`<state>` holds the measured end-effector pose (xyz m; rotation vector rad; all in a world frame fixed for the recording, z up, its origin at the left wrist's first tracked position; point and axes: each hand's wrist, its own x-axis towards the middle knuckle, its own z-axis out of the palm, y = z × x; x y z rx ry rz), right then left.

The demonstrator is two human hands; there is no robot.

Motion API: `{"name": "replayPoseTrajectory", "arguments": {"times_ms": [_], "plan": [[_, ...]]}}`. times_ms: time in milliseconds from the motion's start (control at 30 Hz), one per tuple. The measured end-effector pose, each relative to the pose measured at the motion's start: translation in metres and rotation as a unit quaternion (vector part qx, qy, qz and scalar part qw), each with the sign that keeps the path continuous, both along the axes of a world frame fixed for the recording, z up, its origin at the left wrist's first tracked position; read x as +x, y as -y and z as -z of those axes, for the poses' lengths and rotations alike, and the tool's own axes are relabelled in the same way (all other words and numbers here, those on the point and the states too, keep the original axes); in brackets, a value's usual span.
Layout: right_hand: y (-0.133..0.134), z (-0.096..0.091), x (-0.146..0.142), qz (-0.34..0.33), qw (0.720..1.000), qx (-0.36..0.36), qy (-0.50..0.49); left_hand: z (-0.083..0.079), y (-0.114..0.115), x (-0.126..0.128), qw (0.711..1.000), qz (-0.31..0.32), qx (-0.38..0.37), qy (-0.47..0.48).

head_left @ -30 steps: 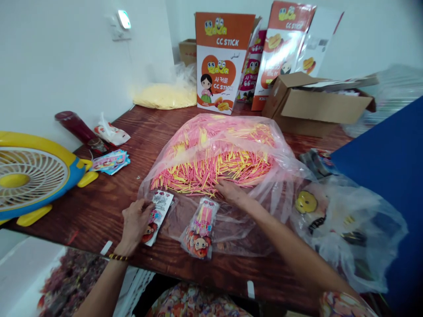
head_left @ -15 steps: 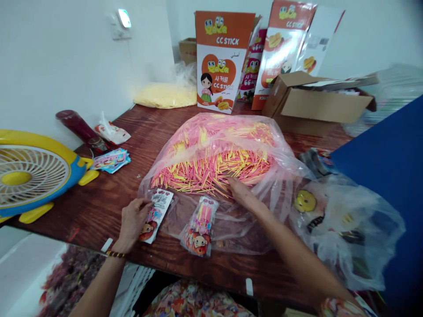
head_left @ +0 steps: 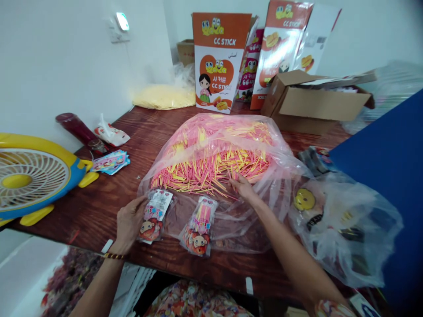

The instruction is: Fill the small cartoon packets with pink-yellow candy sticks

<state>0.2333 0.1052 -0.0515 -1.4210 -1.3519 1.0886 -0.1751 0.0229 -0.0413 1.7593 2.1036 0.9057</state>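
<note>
My left hand is closed on the upper left edge of a clear printed pouch with a cartoon lion face, lying over a stack of similar pouches. My right hand is at the front of a heap of thin pink and yellow sticks. Its fingertips pinch a few of the pink sticks; how many is hard to make out. The heap sits in a large clear plastic bag whose mouth faces me. Between my hands lie filled pouches with sticks showing through the top one.
A yellow and blue fan stands at the left, near printed packets, a dark red bottle and a tissue pack. Cartons and an open cardboard box line the back. A crumpled clear bag lies right.
My left hand has drawn the top pouch slightly left, off the stack beneath. My right hand has pulled back a little from the heap, with pink sticks now at its fingertips.
</note>
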Motion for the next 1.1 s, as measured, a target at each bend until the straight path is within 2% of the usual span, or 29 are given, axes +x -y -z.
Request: {"name": "replayPoseTrajectory", "arguments": {"times_ms": [33, 133, 267, 400, 533, 633, 800, 1100], "plan": [[0.000, 0.001, -0.001, 0.008, 0.999, 0.004, -0.047, 0.000, 0.000, -0.001, 1.000, 0.006, 0.015, 0.006], [0.005, 0.005, -0.007, 0.023, 0.997, 0.020, -0.074, -0.007, 0.000, -0.003, 0.999, 0.021, 0.038, 0.030], [0.013, 0.015, -0.014, 0.035, 0.996, 0.025, -0.077, -0.027, 0.000, -0.003, 0.991, -0.011, -0.009, 0.132], [0.017, 0.021, -0.016, 0.046, 0.997, 0.017, -0.062, -0.053, 0.002, 0.008, 0.962, -0.045, -0.032, 0.268], [0.016, 0.015, -0.016, 0.055, 0.998, 0.029, 0.020, -0.069, 0.003, 0.026, 0.922, -0.058, -0.034, 0.381], [0.015, 0.005, -0.016, 0.040, 0.996, 0.029, 0.075, -0.070, 0.005, 0.039, 0.900, -0.032, -0.036, 0.434], [0.013, -0.006, -0.013, 0.033, 0.994, 0.030, 0.100, -0.067, 0.009, 0.062, 0.869, -0.003, -0.063, 0.491], [0.025, 0.012, -0.017, 0.059, 0.996, 0.066, 0.031, -0.054, 0.021, 0.098, 0.814, 0.041, -0.141, 0.562]]}}
